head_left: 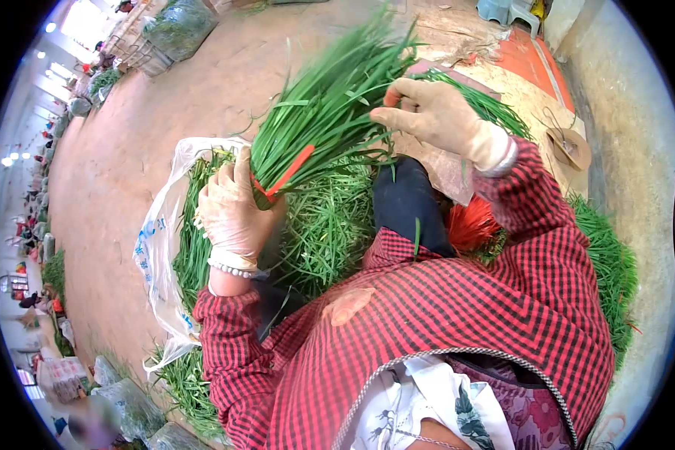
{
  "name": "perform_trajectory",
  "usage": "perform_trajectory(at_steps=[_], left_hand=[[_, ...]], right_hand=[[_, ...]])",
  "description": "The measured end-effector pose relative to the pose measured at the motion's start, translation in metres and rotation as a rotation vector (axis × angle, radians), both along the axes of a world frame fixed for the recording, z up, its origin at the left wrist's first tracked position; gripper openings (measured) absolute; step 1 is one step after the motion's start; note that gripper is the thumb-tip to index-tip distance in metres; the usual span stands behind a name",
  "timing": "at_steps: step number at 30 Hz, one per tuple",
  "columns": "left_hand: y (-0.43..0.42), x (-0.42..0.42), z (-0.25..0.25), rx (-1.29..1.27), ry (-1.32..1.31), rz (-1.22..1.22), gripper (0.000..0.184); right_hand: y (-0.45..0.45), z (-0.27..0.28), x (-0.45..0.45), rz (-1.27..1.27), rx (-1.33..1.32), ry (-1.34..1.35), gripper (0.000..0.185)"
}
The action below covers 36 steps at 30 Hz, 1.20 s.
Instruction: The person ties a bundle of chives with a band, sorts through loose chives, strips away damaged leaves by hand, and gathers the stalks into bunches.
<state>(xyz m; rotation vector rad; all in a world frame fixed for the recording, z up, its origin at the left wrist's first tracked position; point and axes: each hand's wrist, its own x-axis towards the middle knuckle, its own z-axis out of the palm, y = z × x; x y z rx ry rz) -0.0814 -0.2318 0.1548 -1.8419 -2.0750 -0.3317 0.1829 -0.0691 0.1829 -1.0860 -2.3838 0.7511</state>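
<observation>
My left hand (236, 214), in a pale thin glove, is closed round the lower end of a bundle of green chives (330, 112). A red band (289, 172) circles the bundle near its base, and its loose end sticks out. The leaf tips point up and away, slightly blurred. Just right of the leaves is my gloved right hand (435, 116), its thumb and forefinger curved and apart with nothing visible between them. Orange-red stain shows on its fingertips. Below the bundle lies a heap of loose chives (326, 225) between my legs.
To the left stands a white plastic bag (157, 247) with chives inside. More chives lie along the wall at right (607, 277) and behind my right hand (495, 109). Red strips (472, 225) hang by my right knee. A stool (521, 15) stands at the far right.
</observation>
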Motion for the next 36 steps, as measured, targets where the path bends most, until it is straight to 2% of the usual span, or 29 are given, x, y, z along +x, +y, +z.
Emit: perform_trajectory(at_steps=[1, 2, 4, 5, 6, 8, 10, 12, 13, 15, 16, 18, 19, 21, 24, 25, 28, 29, 30, 32, 33, 35, 36], left_hand=[[-0.003, 0.003, 0.002, 0.008, 0.005, 0.007, 0.084], [-0.007, 0.006, 0.004, 0.014, 0.010, 0.015, 0.085], [-0.013, 0.008, 0.008, 0.034, 0.021, 0.009, 0.086], [-0.017, 0.007, 0.008, 0.046, 0.012, 0.000, 0.086], [-0.021, 0.006, 0.008, 0.059, 0.004, -0.010, 0.086], [-0.031, 0.000, 0.005, 0.088, 0.015, -0.008, 0.087], [-0.038, -0.008, 0.002, 0.121, 0.026, -0.016, 0.087], [-0.048, -0.016, -0.002, 0.124, 0.043, 0.021, 0.087], [-0.052, -0.020, -0.003, 0.101, 0.060, 0.049, 0.088], [-0.055, -0.023, -0.004, 0.087, 0.082, 0.070, 0.087], [-0.056, -0.023, -0.004, 0.072, 0.108, 0.086, 0.087], [-0.056, -0.022, -0.003, 0.070, 0.127, 0.074, 0.088], [-0.056, -0.020, -0.002, 0.066, 0.144, 0.064, 0.089], [-0.053, -0.017, -0.002, 0.064, 0.147, 0.051, 0.089], [-0.055, -0.008, 0.003, 0.066, 0.146, 0.030, 0.088], [-0.057, -0.007, 0.004, 0.075, 0.143, 0.023, 0.087], [-0.066, -0.007, 0.008, 0.053, 0.125, 0.010, 0.085], [-0.069, -0.009, 0.007, 0.067, 0.134, 0.008, 0.084], [-0.072, -0.010, 0.008, 0.063, 0.134, 0.015, 0.084], [-0.073, -0.008, 0.011, 0.028, 0.161, 0.020, 0.083], [-0.072, -0.008, 0.011, 0.027, 0.161, 0.020, 0.083], [-0.070, -0.006, 0.012, -0.016, 0.194, 0.011, 0.082], [-0.069, -0.004, 0.012, -0.015, 0.194, 0.006, 0.082]], right_hand=[[0.001, -0.001, -0.007, 0.025, 0.007, -0.008, 0.023], [0.005, -0.010, -0.013, 0.032, 0.013, -0.003, 0.023], [0.005, -0.020, -0.028, 0.140, 0.025, 0.290, 0.017], [0.002, -0.021, -0.027, 0.158, -0.118, 0.334, 0.017], [-0.001, -0.016, -0.026, 0.166, -0.118, 0.334, 0.017], [-0.003, -0.012, -0.016, 0.204, -0.368, 0.384, 0.016], [0.003, -0.007, 0.004, 0.133, -0.184, 0.336, 0.019], [0.021, -0.010, 0.028, -0.076, -0.179, 0.377, 0.020], [0.029, -0.014, 0.036, -0.072, -0.177, 0.373, 0.020], [0.036, -0.019, 0.040, -0.121, 0.259, 0.431, 0.022], [0.031, -0.017, 0.037, -0.122, 0.258, 0.430, 0.022], [0.010, -0.005, 0.025, 0.024, 0.101, 0.595, 0.025], [-0.003, 0.003, 0.015, 0.022, 0.102, 0.596, 0.025], [-0.021, 0.012, -0.005, 0.074, 0.095, 0.157, 0.026], [-0.020, -0.005, -0.023, 0.138, -0.086, 0.138, 0.018], [-0.019, -0.014, -0.026, 0.179, 0.021, 0.168, 0.016], [-0.014, -0.019, -0.022, 0.157, 0.093, 0.186, 0.013], [-0.003, -0.023, -0.020, 0.172, 0.327, 0.294, 0.012], [0.010, -0.021, -0.015, 0.019, 0.282, 0.230, 0.022], [0.020, -0.019, -0.012, 0.004, 0.215, 0.418, 0.028], [0.010, -0.011, -0.017, 0.004, 0.214, 0.419, 0.028], [-0.033, 0.007, -0.038, 0.156, 0.014, 0.221, 0.028], [-0.048, 0.008, -0.048, 0.221, 0.263, 0.144, 0.036]])
